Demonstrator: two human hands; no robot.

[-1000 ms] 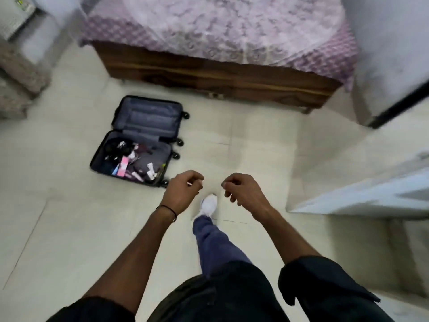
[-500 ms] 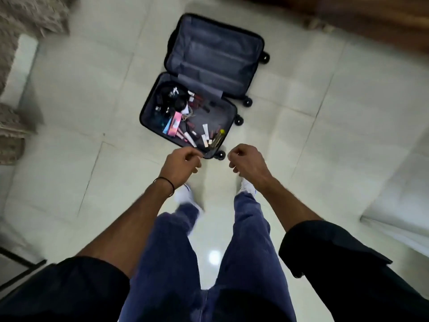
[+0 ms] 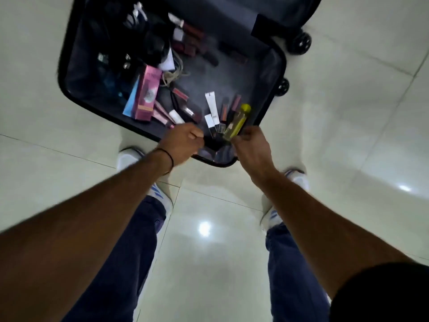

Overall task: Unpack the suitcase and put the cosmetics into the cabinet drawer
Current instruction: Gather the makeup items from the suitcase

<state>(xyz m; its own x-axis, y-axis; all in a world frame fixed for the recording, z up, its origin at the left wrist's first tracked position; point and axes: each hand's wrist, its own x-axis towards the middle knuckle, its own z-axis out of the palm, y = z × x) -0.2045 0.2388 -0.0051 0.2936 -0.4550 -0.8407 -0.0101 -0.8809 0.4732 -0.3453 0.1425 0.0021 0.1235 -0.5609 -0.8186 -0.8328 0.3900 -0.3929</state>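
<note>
Hovering over the suitcase [image 3: 243,73] at upper centre, the left hand [image 3: 183,142] is curled empty; the right hand's [image 3: 251,146] grip on the yellow bottle [image 3: 240,120] cannot be told. Neighbouring tubes [image 3: 212,105] may be knocked by haste.

Cosmetics [image 3: 148,96] in the suitcase [image 3: 62,74] on the floor [image 3: 348,135], just before the shoes [image 3: 128,156].

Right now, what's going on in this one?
A person stands over an open suitcase on the tiled floor, both hands at its near edge. The left hand is curled and holds nothing visible. The right hand is at the end of a yellow bottle, but blur hides whether it grips it. A pink box, tubes and other cosmetics lie inside; nothing is unpacked yet.
</note>
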